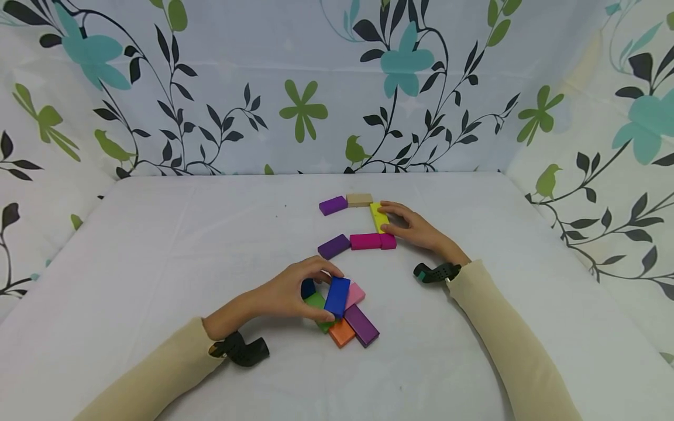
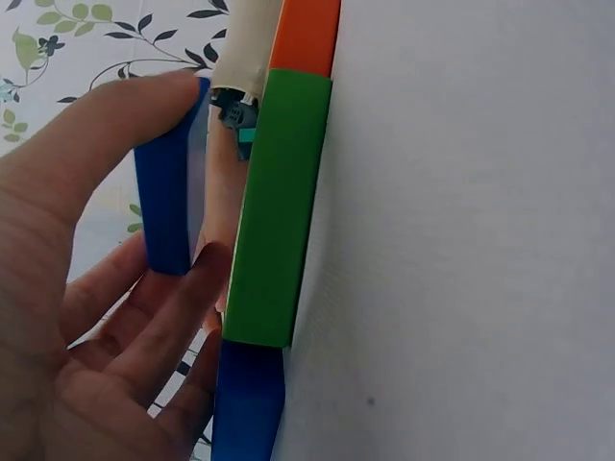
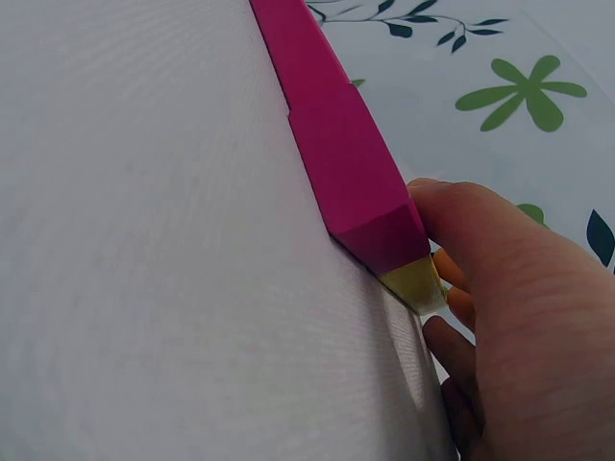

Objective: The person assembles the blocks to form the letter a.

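My left hand (image 1: 286, 289) pinches a blue block (image 1: 337, 297) by its two ends, thumb at the near end. In the left wrist view, this blue block (image 2: 168, 187) is held apart from a green block (image 2: 279, 211). Around it in the head view lie a dark blue block (image 1: 308, 287), a pink block (image 1: 355, 294), a purple block (image 1: 361, 325) and an orange block (image 1: 342, 332). Farther back, my right hand (image 1: 418, 230) holds a yellow block (image 1: 378, 217) at its ends. Magenta blocks (image 1: 365, 241) touch the yellow one's near end; the right wrist view shows them beside the thumb.
A tan block (image 1: 360, 200) and a purple block (image 1: 333, 205) lie at the back, beyond the yellow one. Another purple block (image 1: 334, 247) adjoins the magenta row on its left. A white cloth (image 1: 184, 245) covers the table, with patterned curtains (image 1: 316, 88) behind.
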A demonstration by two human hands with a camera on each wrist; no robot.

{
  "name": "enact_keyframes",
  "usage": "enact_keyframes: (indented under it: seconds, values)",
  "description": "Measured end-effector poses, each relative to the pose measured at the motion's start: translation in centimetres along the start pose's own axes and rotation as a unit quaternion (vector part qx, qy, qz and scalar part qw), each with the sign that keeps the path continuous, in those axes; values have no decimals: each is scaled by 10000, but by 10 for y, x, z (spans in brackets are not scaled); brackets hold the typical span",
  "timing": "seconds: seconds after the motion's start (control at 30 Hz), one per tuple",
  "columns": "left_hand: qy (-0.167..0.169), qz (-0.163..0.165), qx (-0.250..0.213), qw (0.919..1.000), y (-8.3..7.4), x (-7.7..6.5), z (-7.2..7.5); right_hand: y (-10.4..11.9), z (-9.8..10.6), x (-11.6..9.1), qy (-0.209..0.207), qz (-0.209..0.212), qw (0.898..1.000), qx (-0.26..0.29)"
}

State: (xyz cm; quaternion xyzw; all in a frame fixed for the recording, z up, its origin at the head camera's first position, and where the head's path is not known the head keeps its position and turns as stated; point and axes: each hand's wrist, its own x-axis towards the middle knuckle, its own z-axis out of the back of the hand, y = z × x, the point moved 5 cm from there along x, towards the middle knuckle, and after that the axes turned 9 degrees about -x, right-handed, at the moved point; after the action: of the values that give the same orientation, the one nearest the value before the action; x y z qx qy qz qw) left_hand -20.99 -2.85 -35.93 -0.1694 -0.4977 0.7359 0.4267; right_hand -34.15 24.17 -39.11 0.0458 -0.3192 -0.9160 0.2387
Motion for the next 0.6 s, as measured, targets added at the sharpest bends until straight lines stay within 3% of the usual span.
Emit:
enact_keyframes:
  seconds: [0.17,0.4,0.6]
  values:
    - [-366,53,222,9991,1,-1,6,-1,0,0,-8,19,10000,-5]
    - [-592,348,493,9964,9,-4,14,-1,-1,1,-1,18,10000,2]
    - [-880,317,677,9933,11,-5,21,-2,-1,1,-22,-11,10000,8]
